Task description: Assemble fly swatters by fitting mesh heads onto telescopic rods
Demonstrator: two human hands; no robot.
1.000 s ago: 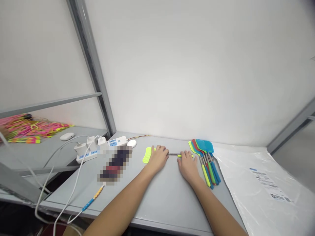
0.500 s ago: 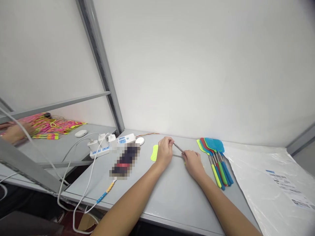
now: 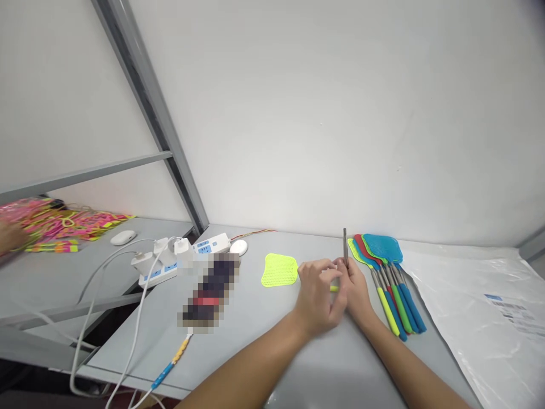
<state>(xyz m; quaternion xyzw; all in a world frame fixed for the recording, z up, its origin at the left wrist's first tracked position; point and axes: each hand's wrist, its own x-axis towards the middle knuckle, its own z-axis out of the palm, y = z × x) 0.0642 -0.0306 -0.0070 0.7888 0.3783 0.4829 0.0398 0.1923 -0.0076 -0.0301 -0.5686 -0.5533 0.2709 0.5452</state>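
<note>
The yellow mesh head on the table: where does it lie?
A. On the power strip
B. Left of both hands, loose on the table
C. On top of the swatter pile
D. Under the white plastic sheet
B: the mesh head lies flat on the table, left of the left hand and apart from the swatter pile.

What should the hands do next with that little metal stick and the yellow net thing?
Probably bring the metal rod over to the yellow swatter head. The right hand holds the rod upright, the left hand is beside it, and the head lies loose on the table.
</note>
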